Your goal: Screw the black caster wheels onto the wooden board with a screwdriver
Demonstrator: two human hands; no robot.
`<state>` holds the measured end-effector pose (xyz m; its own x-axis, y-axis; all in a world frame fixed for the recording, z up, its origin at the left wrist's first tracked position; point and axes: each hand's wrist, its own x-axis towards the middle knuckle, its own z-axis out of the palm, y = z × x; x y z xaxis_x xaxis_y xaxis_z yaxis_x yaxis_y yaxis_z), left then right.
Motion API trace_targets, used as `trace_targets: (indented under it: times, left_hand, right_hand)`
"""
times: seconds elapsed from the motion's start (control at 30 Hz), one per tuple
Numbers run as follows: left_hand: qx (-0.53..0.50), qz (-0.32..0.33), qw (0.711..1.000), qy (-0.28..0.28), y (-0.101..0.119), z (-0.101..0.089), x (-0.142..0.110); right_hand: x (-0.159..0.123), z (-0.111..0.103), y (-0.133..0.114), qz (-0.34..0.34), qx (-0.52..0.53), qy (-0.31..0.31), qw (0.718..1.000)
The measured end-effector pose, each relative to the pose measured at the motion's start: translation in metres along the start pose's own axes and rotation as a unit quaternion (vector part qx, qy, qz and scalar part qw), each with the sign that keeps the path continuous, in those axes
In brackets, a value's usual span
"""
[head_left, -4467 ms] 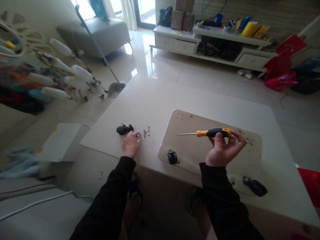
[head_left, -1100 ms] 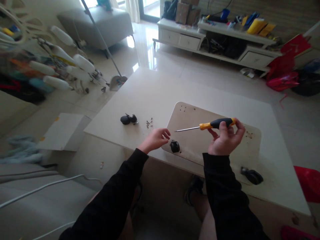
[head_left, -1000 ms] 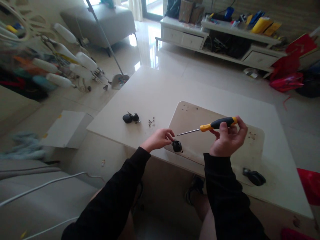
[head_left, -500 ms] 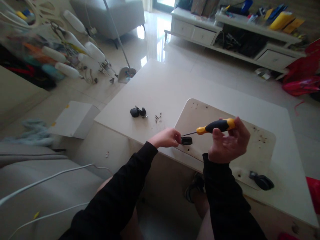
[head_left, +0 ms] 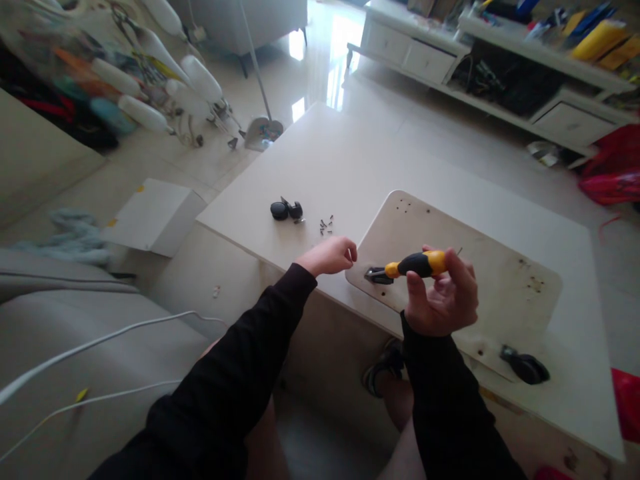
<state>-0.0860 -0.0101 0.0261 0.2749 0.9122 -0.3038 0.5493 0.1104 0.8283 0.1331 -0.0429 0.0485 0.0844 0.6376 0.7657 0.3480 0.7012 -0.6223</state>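
My right hand grips a yellow-and-black screwdriver, its tip pointing left at a black caster wheel on the near left corner of a pale wooden board. My left hand hovers just left of that caster with its fingers curled and pinched together; what they hold is too small to make out. A second caster sits at the board's near right corner. A loose caster and several small screws lie on the white table to the left.
A white box stands on the floor left of the table. White cables cross a grey sofa at the near left. A dustpan, bottles and a low TV cabinet lie farther off. Red bags sit at the right.
My left hand left the screw pile and came to the caster at the board's corner. My right hand lowered the screwdriver and brought its tip to that caster. The view tilted downward.
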Motion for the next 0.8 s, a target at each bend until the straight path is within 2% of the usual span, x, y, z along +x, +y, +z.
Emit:
trace_targets:
  times: [0.13,0.37,0.43,0.63,0.8]
  left_hand:
    - [0.007,0.012,1.000,0.023,0.000,0.000,0.000]
    - [0.010,0.018,1.000,0.023,0.000,0.002,0.001]
    - [0.018,0.015,0.999,0.022,0.001,0.002,0.001]
    - [0.050,0.006,0.999,0.007,0.011,-0.002,-0.003]
    - [0.074,-0.010,0.997,-0.001,0.018,-0.006,-0.007]
  right_hand:
    - [-0.004,-0.001,0.002,0.005,-0.016,-0.028,0.999]
    - [-0.008,0.001,0.005,0.023,-0.035,-0.036,0.998]
    - [-0.007,0.002,0.004,0.001,-0.033,-0.041,0.999]
    - [0.000,0.005,0.000,-0.131,-0.049,-0.068,0.988]
    - [0.004,0.005,-0.002,-0.164,-0.059,-0.065,0.983]
